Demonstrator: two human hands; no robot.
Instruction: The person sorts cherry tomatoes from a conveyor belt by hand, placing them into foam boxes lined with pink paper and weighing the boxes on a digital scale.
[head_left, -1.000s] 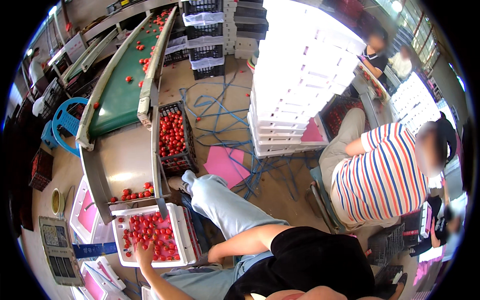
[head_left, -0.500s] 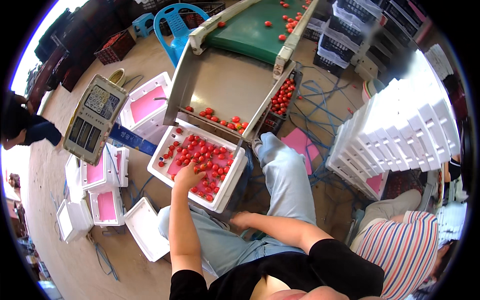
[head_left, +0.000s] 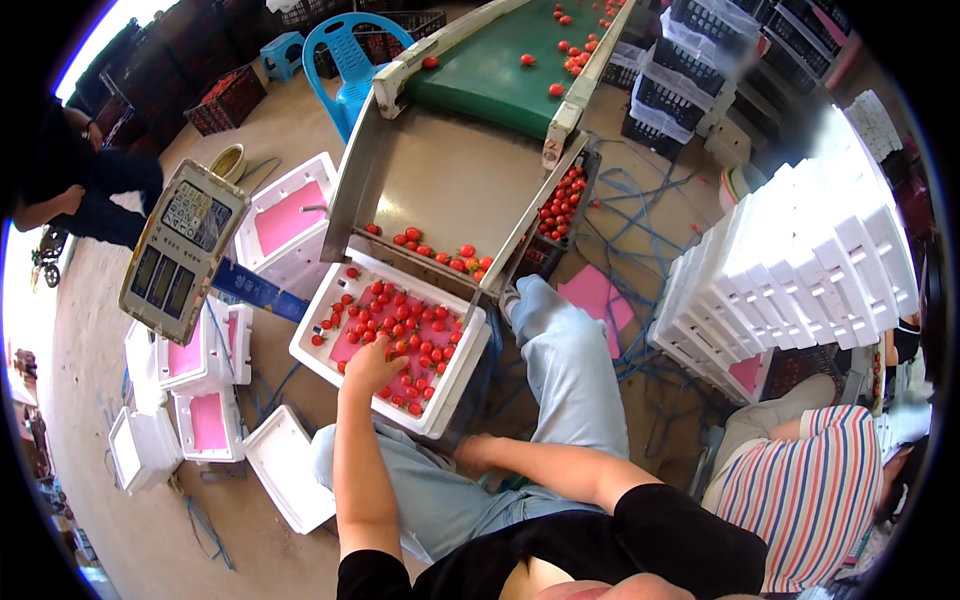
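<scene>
Red cherry tomatoes (head_left: pixel 433 352) lie loosely over a pink liner in a white foam box (head_left: pixel 312 348) in front of me. My left hand (head_left: pixel 370 367) reaches over the box's near left edge and touches the tomatoes, thumb and fingers apart, gripping nothing that I can see. My right hand (head_left: pixel 474 453) is low between my knees, close to the box's near right corner; its fingers are in shadow and cannot be made out. Above the box's far side, a metal chute (head_left: pixel 455 180) holds a row of tomatoes along its lower lip.
A green conveyor belt (head_left: pixel 480 75) feeds the chute. A scale display (head_left: pixel 185 250) stands left, near more foam boxes (head_left: pixel 207 422). Stacked white boxes (head_left: pixel 790 260) rise at right, beside a person in a striped shirt (head_left: pixel 800 490). Blue straps (head_left: pixel 640 215) litter the floor.
My left hand stays among the tomatoes, with its fingers slightly shifted. Tomatoes on the belt have moved a little toward the chute. The person at far left has come further into view.
</scene>
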